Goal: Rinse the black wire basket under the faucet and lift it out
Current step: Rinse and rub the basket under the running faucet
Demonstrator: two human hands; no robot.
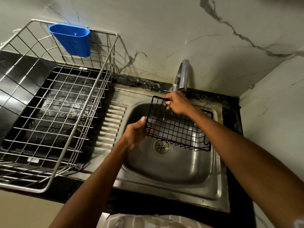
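Head view shows the black wire basket held tilted over the sink bowl, just below the faucet spout. A thin stream appears to fall through its mesh. Recommended practice: turn the basket slowly so water reaches every wire, keeping both grips firm before lifting clear. Left hand grips the near left corner, fingers curled beneath. Right hand pinches the far top rim, forearm crossing above the basket.

A: Dim, warm light; glare streaks the sink basin and the counter left of it.
B: Sharp around the sink; wide-angle bending grows away from it.
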